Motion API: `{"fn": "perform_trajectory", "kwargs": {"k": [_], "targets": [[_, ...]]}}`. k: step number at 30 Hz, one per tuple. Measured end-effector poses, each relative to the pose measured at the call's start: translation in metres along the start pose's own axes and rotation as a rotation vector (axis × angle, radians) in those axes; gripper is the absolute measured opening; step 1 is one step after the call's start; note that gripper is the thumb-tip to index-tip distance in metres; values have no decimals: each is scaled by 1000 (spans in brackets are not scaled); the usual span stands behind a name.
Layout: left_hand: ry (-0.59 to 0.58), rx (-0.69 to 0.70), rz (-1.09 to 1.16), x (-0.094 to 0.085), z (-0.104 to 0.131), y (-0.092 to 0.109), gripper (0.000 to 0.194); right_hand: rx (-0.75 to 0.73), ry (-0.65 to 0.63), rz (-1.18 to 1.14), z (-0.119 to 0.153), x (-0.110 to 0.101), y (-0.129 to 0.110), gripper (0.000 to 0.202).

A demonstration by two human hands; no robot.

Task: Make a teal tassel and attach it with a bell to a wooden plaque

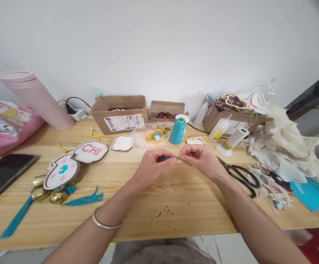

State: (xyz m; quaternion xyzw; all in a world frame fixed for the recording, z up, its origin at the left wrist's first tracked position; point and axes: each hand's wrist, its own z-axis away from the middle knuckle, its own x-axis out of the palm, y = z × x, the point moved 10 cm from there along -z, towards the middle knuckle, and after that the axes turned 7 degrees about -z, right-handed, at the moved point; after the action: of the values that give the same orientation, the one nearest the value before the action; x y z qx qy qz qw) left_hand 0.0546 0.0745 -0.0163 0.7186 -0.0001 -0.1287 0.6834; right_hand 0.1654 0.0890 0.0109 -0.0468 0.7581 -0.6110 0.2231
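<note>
Both hands meet above the middle of the wooden table (159,216). My left hand (158,163) is closed in a pinch on a small teal piece (163,158), mostly covered by its fingers. Close beside it, my right hand (196,159) pinches something thin and yellowish, too small to name, between thumb and forefinger. A teal thread spool (177,131) stands upright just behind the hands. Black-handled scissors (242,178) lie right of my right hand, partly hidden by it.
Decorated plaques (63,171), brass bells (57,197), teal tassels (85,199) and a phone (7,174) lie left. Cardboard boxes (121,123) line the wall. A glue bottle (220,129), white roll (235,138), crumpled cloth (283,143) and scraps (279,194) are right.
</note>
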Motion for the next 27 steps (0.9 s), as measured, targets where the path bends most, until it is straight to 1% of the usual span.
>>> {"fn": "perform_trajectory", "kwargs": {"k": [5, 10, 14, 18, 24, 27], "targets": [[-6, 30, -11, 0, 0, 2, 18, -174, -4, 154, 3, 1, -21, 6], [-14, 46, -43, 1, -1, 2, 19, -362, -26, 317, 8, 7, -40, 7], [-3, 40, -47, 1, -1, 2, 18, -475, 27, 381, 13, 8, -49, 7], [-1, -36, 18, 0, 0, -3, 18, -534, 84, 426, 16, 8, -53, 7], [-12, -152, 105, 2, 1, -14, 22, -602, 116, 529, 20, 12, -55, 8], [-8, -182, 150, 3, 2, -16, 23, -602, 119, 524, 20, 11, -56, 9]]}}
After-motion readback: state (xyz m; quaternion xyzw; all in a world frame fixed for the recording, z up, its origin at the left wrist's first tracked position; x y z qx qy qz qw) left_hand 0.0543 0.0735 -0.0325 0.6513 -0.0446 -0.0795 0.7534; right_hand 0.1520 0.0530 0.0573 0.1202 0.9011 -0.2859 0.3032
